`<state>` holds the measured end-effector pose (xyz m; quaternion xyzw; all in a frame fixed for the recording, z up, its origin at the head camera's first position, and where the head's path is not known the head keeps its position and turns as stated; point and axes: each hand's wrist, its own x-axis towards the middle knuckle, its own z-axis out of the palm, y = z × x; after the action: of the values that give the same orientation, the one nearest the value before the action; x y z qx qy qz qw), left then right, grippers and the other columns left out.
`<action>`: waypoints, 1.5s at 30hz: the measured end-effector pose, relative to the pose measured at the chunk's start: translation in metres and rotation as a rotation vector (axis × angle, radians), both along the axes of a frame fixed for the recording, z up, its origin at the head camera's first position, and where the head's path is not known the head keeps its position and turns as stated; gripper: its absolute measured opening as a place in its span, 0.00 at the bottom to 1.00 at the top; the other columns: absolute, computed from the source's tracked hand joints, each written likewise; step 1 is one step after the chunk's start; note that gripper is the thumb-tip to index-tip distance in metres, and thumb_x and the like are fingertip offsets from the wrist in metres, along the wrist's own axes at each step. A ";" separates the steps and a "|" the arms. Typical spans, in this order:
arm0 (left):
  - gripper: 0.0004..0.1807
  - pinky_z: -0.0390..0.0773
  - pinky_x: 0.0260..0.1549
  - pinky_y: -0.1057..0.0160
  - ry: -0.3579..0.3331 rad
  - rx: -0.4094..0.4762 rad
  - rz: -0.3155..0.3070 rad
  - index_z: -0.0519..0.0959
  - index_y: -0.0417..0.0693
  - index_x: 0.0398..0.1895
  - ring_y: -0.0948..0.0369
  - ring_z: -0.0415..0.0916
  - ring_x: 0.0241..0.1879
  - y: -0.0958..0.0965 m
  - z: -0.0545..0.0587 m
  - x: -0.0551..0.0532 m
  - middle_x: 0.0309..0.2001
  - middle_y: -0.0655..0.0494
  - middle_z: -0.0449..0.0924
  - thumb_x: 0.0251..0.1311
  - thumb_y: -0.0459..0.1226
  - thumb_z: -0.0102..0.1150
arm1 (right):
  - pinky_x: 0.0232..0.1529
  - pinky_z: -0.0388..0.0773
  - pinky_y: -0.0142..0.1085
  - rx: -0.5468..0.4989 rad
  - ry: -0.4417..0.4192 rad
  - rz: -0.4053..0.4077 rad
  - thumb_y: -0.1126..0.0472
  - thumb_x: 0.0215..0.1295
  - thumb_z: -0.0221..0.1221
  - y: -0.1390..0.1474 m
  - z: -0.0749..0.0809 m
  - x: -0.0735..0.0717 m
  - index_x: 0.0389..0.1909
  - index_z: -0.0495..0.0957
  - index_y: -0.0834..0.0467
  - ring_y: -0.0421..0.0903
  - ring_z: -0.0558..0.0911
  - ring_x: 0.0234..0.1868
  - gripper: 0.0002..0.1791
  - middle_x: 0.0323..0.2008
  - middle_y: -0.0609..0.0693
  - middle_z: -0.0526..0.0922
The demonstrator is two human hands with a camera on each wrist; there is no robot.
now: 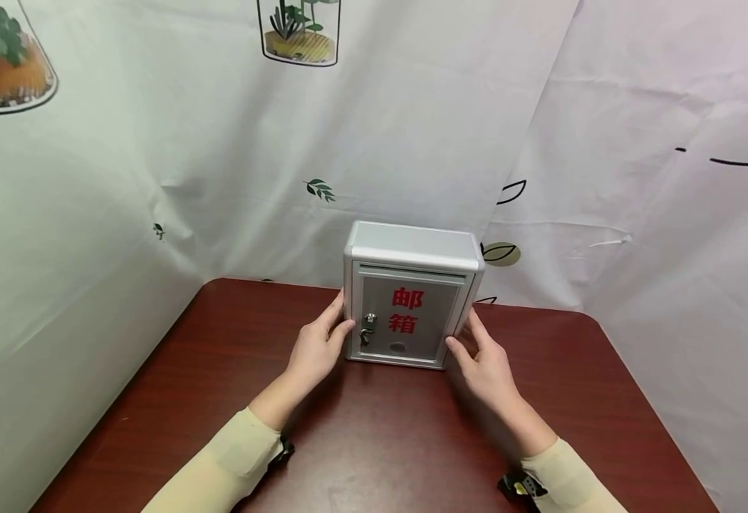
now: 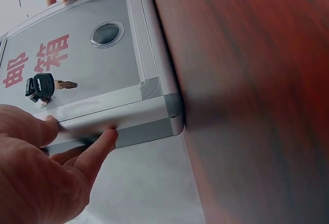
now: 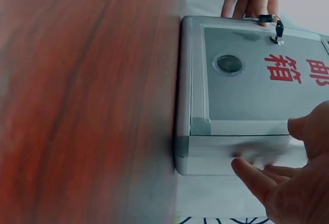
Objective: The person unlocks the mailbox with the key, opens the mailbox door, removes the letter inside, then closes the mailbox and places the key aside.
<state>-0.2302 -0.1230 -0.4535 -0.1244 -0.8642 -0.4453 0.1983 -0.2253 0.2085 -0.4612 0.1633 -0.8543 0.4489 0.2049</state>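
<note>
the silver mailbox (image 1: 412,296) stands upright toward the back of the brown table (image 1: 233,342), long axis vertical and red-lettered door (image 1: 434,320) pointing to the near side, left hand (image 1: 315,349) and right hand (image 1: 488,363) clamped on its opposite sides.

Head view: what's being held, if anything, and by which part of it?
The silver box, by its two upright sides: the left hand grips one, the right hand the other.

We see creased white fabric walls (image 1: 412,142) printed with leaf sprigs (image 1: 319,189) and plant-filled glass jars (image 1: 300,32), behind a reddish-brown wood-grain table (image 1: 220,363) catching a soft sheen.
</note>
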 end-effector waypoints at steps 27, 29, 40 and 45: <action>0.37 0.84 0.57 0.37 -0.007 -0.014 -0.001 0.66 0.58 0.89 0.42 0.84 0.65 -0.003 0.006 -0.001 0.73 0.44 0.80 0.81 0.42 0.67 | 0.39 0.85 0.47 0.193 0.465 -0.145 0.61 0.69 0.75 -0.012 0.018 0.013 0.66 0.78 0.68 0.55 0.85 0.44 0.29 0.55 0.63 0.81; 0.37 0.84 0.57 0.37 -0.012 -0.014 -0.001 0.66 0.58 0.89 0.43 0.84 0.65 -0.003 0.006 -0.001 0.73 0.44 0.80 0.81 0.42 0.67 | 0.39 0.84 0.46 0.199 0.469 -0.147 0.60 0.70 0.75 -0.014 0.019 0.014 0.65 0.79 0.68 0.56 0.84 0.46 0.28 0.54 0.62 0.81; 0.36 0.84 0.55 0.37 -0.017 -0.009 0.007 0.66 0.60 0.89 0.42 0.87 0.61 -0.002 0.004 0.000 0.72 0.45 0.81 0.82 0.43 0.66 | 0.38 0.80 0.42 0.231 0.464 -0.037 0.61 0.69 0.77 -0.041 0.017 0.014 0.59 0.82 0.67 0.51 0.83 0.41 0.24 0.47 0.57 0.84; 0.36 0.84 0.56 0.37 -0.026 -0.011 0.005 0.66 0.61 0.89 0.42 0.86 0.62 -0.001 0.002 -0.001 0.73 0.47 0.80 0.82 0.43 0.66 | 0.38 0.86 0.45 0.275 0.470 -0.001 0.60 0.67 0.78 -0.058 0.012 0.013 0.56 0.84 0.65 0.50 0.86 0.44 0.22 0.46 0.55 0.86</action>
<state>-0.2310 -0.1237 -0.4516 -0.1175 -0.8695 -0.4415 0.1875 -0.2123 0.1503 -0.4487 0.2888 -0.8364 0.2783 0.3735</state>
